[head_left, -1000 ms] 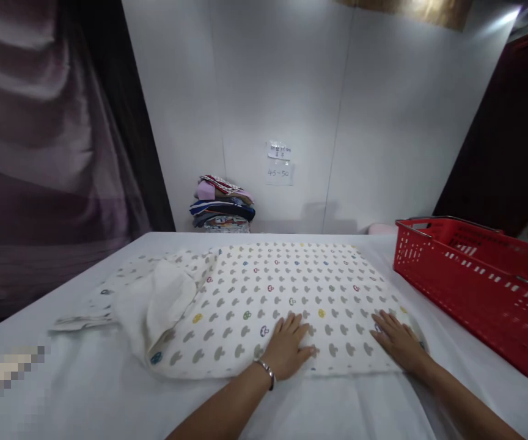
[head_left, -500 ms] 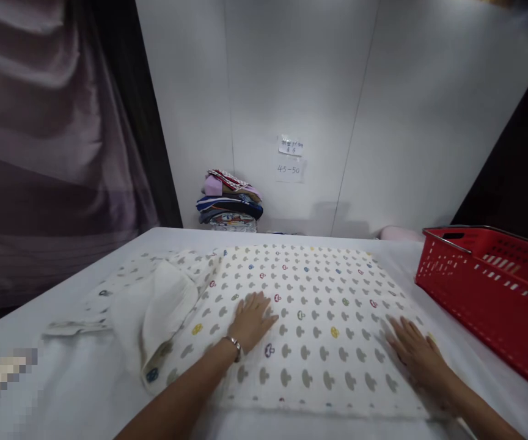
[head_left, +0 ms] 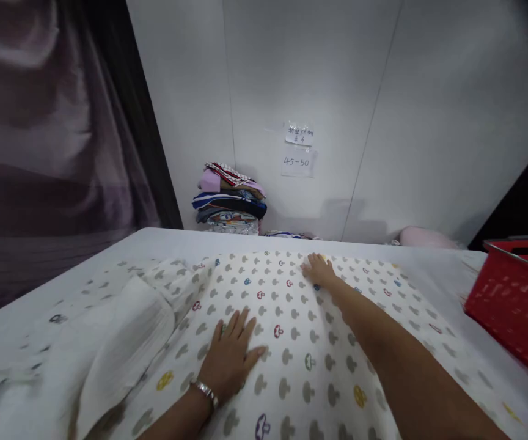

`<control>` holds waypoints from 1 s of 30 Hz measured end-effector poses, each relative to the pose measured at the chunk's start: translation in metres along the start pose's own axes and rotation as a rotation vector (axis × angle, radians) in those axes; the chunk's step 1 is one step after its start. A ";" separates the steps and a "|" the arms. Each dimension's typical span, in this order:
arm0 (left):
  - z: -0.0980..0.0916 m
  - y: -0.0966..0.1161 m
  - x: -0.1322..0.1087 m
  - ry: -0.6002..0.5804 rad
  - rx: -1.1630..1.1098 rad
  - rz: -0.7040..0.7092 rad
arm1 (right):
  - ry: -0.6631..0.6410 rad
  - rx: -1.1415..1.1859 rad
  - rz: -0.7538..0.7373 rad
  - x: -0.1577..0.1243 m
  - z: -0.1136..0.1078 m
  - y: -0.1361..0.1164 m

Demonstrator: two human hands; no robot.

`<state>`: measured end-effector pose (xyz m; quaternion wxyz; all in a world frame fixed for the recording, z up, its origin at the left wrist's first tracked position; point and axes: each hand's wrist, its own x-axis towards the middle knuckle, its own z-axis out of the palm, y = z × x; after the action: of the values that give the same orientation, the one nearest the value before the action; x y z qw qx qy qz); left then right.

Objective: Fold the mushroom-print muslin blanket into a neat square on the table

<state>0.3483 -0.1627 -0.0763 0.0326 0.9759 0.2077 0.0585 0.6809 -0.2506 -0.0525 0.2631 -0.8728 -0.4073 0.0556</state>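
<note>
A white cloth printed with small mushrooms (head_left: pixel 286 354) lies spread over the table, mostly grey with some red, blue, green and yellow. My left hand (head_left: pixel 230 357) rests flat on its near left part, fingers spread, a silver bracelet at the wrist. Farther off, my right hand (head_left: pixel 319 271) touches the cloth near its far edge, its fingers stretched out and holding nothing. On the left the fabric is bunched, and a plain white fold (head_left: pixel 131 336) is turned up over it.
A red plastic basket (head_left: pixel 511 311) stands at the right side of the white table (head_left: pixel 154 238). Beyond the far edge is a stack of folded fabrics (head_left: pixel 230 198) against the wall, below paper labels (head_left: pixel 297 163). A mauve curtain (head_left: pixel 48 159) hangs at left.
My right hand has moved from the cloth's right side forward and left to near the far edge. My left hand stays flat on the cloth. The view has shifted, with the basket farther right.
</note>
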 end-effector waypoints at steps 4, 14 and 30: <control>0.003 -0.002 -0.001 0.037 -0.001 0.008 | -0.047 -0.134 0.056 0.030 0.005 0.017; -0.022 -0.001 -0.006 -0.062 -0.238 -0.059 | -0.162 -0.342 -0.050 -0.047 0.019 -0.001; -0.066 -0.152 -0.043 0.243 -0.012 -1.013 | -0.142 -0.330 -0.232 -0.119 0.052 0.025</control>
<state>0.2396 -0.0395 -0.0288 0.0381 0.7389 0.6560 0.1492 0.6033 -0.3301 -0.1241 0.0918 -0.8451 -0.5263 0.0186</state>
